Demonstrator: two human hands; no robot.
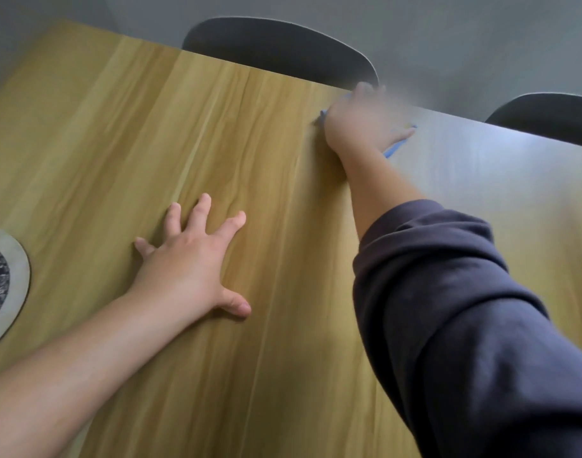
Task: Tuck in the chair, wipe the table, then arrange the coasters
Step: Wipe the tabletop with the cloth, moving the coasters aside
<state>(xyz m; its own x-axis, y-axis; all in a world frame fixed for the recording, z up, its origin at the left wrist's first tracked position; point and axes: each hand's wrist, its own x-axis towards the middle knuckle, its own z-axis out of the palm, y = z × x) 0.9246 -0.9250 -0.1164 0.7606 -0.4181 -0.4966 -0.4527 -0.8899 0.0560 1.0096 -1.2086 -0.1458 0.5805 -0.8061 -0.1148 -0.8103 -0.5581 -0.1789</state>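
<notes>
Head view shows the right hand [355, 122] pressing a blue cloth [395, 147] flat at the bench [118, 127] far edge (blurred), left hand [190, 262] splayed empty; overlapping strokes toward the coaster [5, 279] would serve.

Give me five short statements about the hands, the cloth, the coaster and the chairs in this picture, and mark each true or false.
1. The right hand presses a blue cloth onto the wooden table near its far edge. True.
2. The left hand grips the round grey coaster with the dark patterned centre. False: it lies flat with spread fingers on bare wood, apart from the coaster.
3. Two dark chair backs show beyond the far edge. True.
4. The coaster sits at the table's right side. False: it sits at the left edge of the view.
5. Both forearms are sleeved. False: only the right arm shows a dark sleeve.
</notes>
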